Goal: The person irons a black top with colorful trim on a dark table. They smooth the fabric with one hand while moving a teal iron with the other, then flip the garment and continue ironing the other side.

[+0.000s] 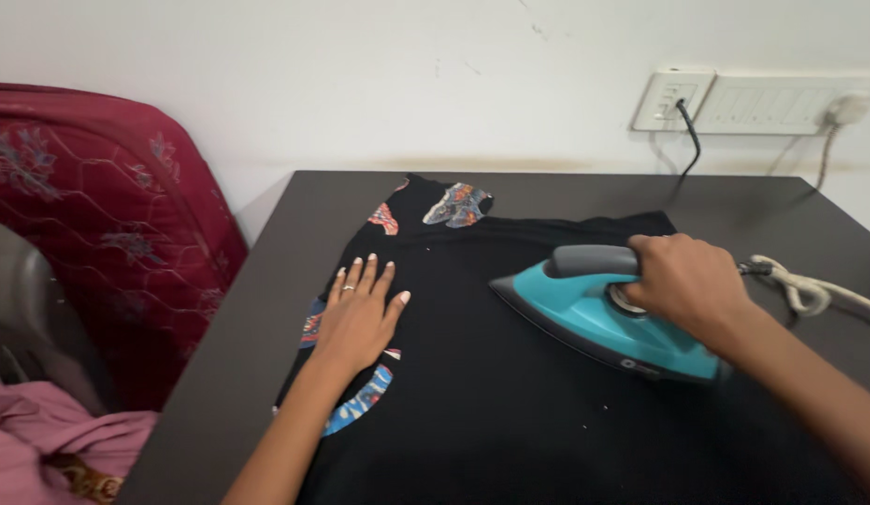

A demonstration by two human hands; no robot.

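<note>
A black garment [510, 374] with colourful printed patches lies spread flat on a dark table [266, 271]. My left hand [358, 313] rests flat on the cloth's left side, fingers spread, a ring on one finger. My right hand [687, 281] grips the grey handle of a teal electric iron [584, 313]. The iron stands sole-down on the garment with its tip pointing left, towards my left hand.
The iron's pale braided cord [809, 292] trails off to the right. A black cable [689, 140] runs up to a wall socket panel [673, 98]. A maroon patterned cushion [98, 215] and pink cloth [51, 440] are at the left.
</note>
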